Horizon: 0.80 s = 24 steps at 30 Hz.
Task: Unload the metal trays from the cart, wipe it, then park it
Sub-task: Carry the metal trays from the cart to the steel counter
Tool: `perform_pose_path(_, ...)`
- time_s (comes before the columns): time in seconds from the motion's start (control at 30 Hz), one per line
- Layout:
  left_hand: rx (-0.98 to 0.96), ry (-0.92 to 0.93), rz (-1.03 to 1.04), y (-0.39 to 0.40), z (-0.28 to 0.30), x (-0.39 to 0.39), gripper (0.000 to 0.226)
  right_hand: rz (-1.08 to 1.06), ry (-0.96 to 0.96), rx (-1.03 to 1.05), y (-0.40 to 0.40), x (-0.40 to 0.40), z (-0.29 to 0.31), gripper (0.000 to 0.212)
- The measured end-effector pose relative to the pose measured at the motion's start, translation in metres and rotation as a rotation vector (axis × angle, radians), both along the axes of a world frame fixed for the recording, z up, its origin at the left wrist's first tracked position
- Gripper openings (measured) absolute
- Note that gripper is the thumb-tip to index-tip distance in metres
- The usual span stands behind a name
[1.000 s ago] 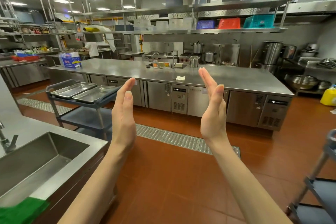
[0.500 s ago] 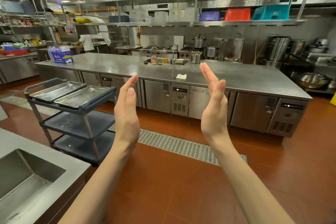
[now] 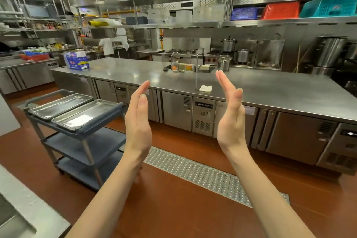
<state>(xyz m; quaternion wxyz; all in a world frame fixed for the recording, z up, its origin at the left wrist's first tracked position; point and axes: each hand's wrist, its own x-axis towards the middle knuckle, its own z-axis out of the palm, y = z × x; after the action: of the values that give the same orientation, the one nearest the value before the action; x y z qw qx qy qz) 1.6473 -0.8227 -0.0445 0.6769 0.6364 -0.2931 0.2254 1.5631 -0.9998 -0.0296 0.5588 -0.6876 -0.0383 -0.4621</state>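
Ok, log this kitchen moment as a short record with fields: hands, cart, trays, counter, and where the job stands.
left hand: left hand raised, fingers straight, palm facing inward, holding nothing
right hand: right hand raised the same way, apart from the left, holding nothing
cart: grey three-shelf cart on the red floor, left of the hands
trays: two metal trays side by side on the top shelf
counter: long steel counter behind, a white cloth on it
job: trays not yet unloaded
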Motion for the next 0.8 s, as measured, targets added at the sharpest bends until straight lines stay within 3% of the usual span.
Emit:
perform_pose_path(0.33,-0.023,0.002,0.048,-0.06,-0.022,0.155,0.057,0.039,0.029,-0.006,-0.058,0.162,-0.017,0.064)
perform_pose_path(0.8,-0.016,0.017,0.096,-0.116,-0.032,0.445,0.058,0.068,0.092,0.011,-0.114,0.458,-0.029,0.065)
